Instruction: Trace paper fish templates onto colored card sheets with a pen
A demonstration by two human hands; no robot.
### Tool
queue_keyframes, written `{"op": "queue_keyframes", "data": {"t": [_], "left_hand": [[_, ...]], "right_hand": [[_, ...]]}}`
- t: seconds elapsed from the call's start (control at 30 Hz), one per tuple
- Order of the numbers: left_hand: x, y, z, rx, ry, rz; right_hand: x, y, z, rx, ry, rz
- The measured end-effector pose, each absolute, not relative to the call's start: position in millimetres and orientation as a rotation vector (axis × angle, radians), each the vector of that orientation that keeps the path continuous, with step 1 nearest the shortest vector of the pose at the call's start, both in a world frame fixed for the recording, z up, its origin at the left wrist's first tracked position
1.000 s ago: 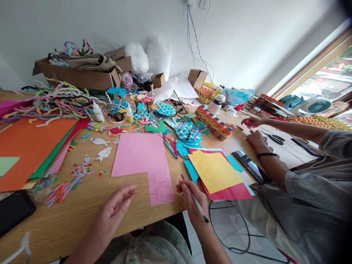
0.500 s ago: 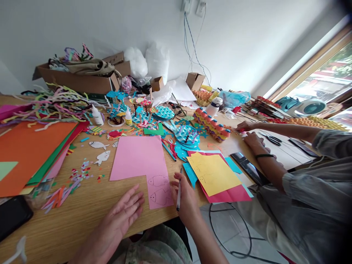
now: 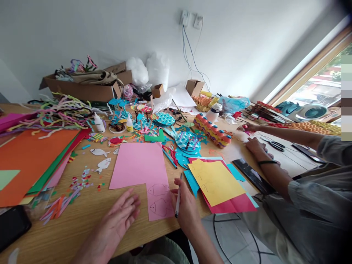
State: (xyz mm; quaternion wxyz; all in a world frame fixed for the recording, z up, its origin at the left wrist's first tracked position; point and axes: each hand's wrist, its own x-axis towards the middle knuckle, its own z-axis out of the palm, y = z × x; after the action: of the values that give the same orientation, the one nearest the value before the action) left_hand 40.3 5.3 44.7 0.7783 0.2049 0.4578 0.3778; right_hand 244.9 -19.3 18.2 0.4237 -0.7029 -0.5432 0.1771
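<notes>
My right hand [image 3: 187,205] holds a pen [image 3: 178,198], its fingers at the right edge of a pink sheet [image 3: 140,163]. Two fish outlines are drawn on the narrow lower strip of that sheet. My left hand [image 3: 118,220] is left of the strip, above the wooden table [image 3: 66,238], with its fingers apart and nothing in them. Two white paper fish [image 3: 103,165] lie left of the pink sheet. A yellow sheet [image 3: 220,181] with faint drawn lines rests on a red sheet [image 3: 236,205] to the right of my right hand.
Coloured sheets [image 3: 35,161] and a phone [image 3: 13,227] lie at the left. Glue bottles [image 3: 99,124], pipe cleaners [image 3: 60,113] and blue paper crafts [image 3: 188,141] are farther back. At the right, another person's arms [image 3: 277,176] reach over the table near scissors [image 3: 275,145].
The view has tilted up a little, so the table items sit lower in the picture. My left hand has shifted slightly left. The pen remains in my right hand.
</notes>
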Motion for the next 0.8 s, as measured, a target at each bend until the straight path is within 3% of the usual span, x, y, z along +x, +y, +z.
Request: {"op": "queue_keyframes", "data": {"t": [0.17, 0.3, 0.5, 0.7, 0.8], "left_hand": [[20, 28, 63, 0.549, 1.025, 1.077], [7, 50, 81, 0.47, 1.12, 1.223], [2, 55, 74, 0.509, 1.05, 1.085], [10, 51, 65, 0.759, 1.024, 0.947], [13, 51, 66, 0.832, 1.024, 0.91]], "right_hand": [[253, 1, 17, -1.692, -1.265, 0.531], [258, 14, 30, -1.473, -1.165, 0.848], [269, 16, 59, -1.04, -1.042, 1.352], [272, 22, 66, -0.831, -1.009, 1.486], [269, 31, 61, -0.961, -0.927, 1.41]]}}
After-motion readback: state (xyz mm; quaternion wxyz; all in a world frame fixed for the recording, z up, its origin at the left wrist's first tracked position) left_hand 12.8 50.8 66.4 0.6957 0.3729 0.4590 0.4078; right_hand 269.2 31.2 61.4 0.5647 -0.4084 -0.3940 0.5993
